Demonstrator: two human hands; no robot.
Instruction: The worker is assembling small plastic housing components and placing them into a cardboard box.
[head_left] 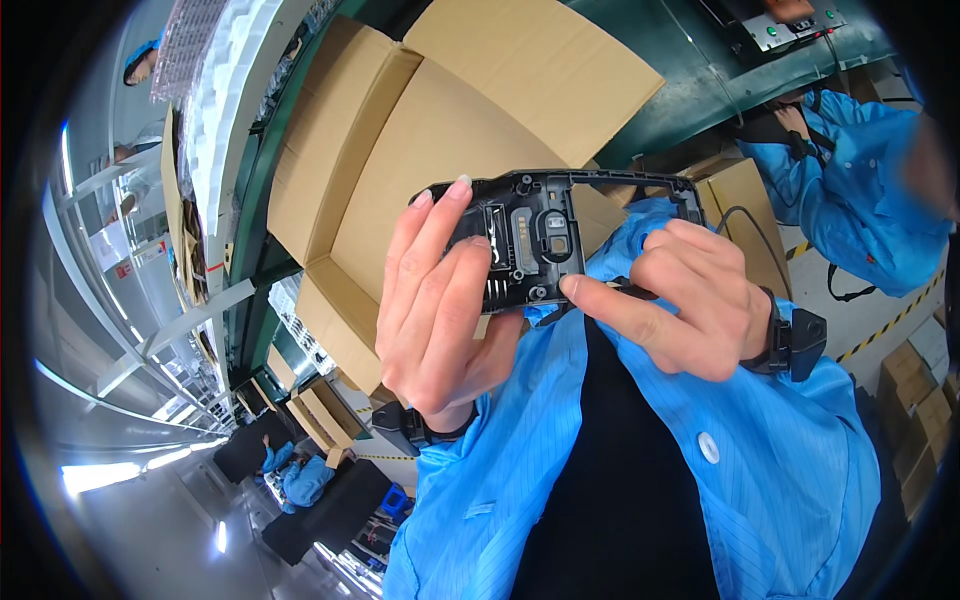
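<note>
A black plastic device housing [590, 235], with its inside facing up, is held over the front of my blue jacket. It has screw posts, a small window block and a large rectangular opening towards its right end. My left hand [435, 300] is closed around its left end, fingers across the inner face and thumb mostly hidden below. At the lower edge, the tip of my right index finger [690, 300] presses near a corner post. The other fingers of my right hand are curled in, and its thumb is hidden. Each wrist wears a dark strapped device.
Behind the housing stands a large open cardboard box [450, 130] with raised flaps, on a green surface [680, 90]. A person in a blue jacket [860, 190] is at the right. More cartons [915, 410] stand at the lower right. Metal racking [150, 330] runs down the left.
</note>
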